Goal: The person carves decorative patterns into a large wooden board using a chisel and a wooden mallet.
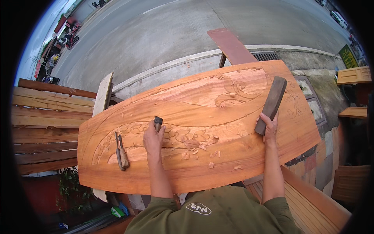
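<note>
While the broad carved wooden panel (218, 117) is lying across the worktop, nearly filling the view, its near edge is resting just before the person's chest. A dark wooden mallet (271, 103) is being gripped at its lower end by the right hand (269, 130), raised over the panel's right part. A chisel (157, 122) is being clenched in the left hand's (153, 139) fist, upright on the floral carving. Spare chisels (121, 153) are lying to the left, wood chips (202, 150) between the hands.
</note>
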`<control>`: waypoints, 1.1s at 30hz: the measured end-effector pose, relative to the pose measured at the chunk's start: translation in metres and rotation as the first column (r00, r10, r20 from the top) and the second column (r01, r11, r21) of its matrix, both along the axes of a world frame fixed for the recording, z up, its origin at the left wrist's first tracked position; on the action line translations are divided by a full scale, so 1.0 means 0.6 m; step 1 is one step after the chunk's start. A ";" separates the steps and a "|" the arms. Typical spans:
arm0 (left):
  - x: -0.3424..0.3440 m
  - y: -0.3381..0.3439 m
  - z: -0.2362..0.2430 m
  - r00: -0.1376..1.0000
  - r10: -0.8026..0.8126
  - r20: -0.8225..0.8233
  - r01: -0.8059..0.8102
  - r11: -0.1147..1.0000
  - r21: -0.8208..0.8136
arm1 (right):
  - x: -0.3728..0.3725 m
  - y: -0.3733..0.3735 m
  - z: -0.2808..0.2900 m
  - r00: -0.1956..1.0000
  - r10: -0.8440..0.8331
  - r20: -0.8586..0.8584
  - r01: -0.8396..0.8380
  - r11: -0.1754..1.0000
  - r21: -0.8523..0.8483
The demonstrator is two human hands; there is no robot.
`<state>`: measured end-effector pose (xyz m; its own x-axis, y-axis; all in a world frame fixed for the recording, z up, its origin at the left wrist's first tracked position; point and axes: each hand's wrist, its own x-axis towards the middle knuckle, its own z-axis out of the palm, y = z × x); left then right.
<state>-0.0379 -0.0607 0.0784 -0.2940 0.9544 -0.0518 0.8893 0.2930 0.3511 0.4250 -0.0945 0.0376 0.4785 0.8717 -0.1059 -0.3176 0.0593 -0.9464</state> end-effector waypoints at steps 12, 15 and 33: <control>-0.094 0.041 -0.171 0.966 0.026 -0.259 0.073 0.929 0.364 | 0.002 -0.003 -0.006 0.997 -0.061 0.051 0.061 0.998 -0.003; -0.104 0.050 -0.165 0.955 0.043 -0.293 0.064 0.935 0.348 | -0.007 0.001 -0.006 0.999 -0.049 0.025 0.049 0.999 -0.012; -0.094 0.049 -0.161 0.973 0.030 -0.227 0.044 0.948 0.314 | 0.002 -0.003 -0.015 0.995 -0.086 0.056 0.087 0.996 -0.019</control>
